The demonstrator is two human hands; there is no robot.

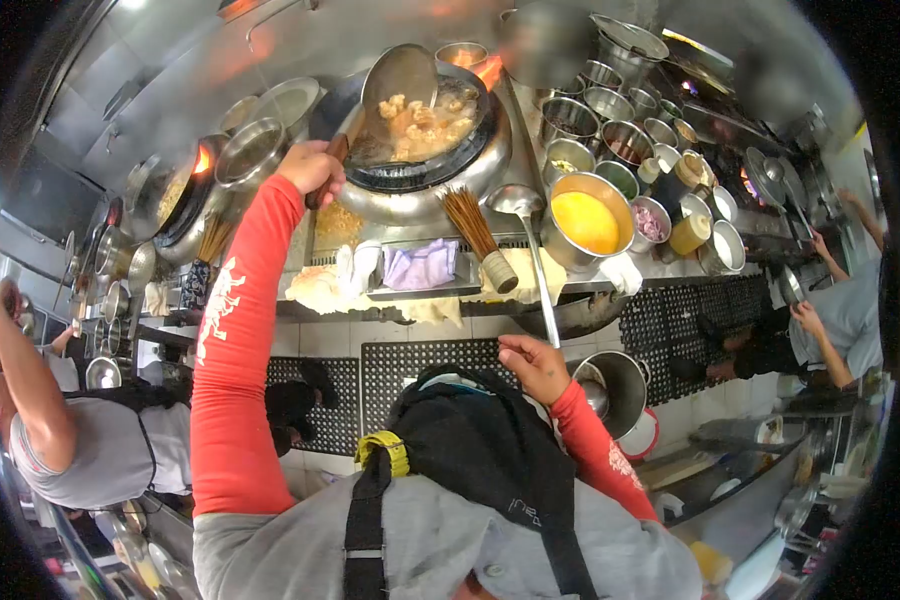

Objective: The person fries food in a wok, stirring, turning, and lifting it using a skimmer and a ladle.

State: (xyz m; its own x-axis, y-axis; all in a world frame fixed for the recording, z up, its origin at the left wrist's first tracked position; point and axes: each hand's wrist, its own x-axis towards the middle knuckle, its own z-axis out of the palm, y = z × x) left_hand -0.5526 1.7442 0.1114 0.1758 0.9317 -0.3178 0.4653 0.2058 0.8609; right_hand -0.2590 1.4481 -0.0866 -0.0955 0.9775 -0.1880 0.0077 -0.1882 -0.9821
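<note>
My left hand [313,172] is wrapped around the wooden handle of a large round metal strainer [400,78]. The strainer is tilted over a wok [370,170] of bubbling liquid with pale golden-brown food pieces [425,130] in it. My right hand [536,368] hovers in front of the counter with its fingers curled and nothing visible in them. Just above that hand ends the long handle of a metal ladle [516,200], whose bowl lies beside the wok. A bamboo wok brush [478,240] leans at the counter edge, near a folded lilac cloth [420,265].
Right of the ladle stands a metal pot of yellow liquid [585,222], with several ingredient containers [625,143] behind it. At left burns a second wok station [175,195]. Co-workers stand at left [100,440] and right [840,320]. A deep pot [620,392] sits low by my right arm.
</note>
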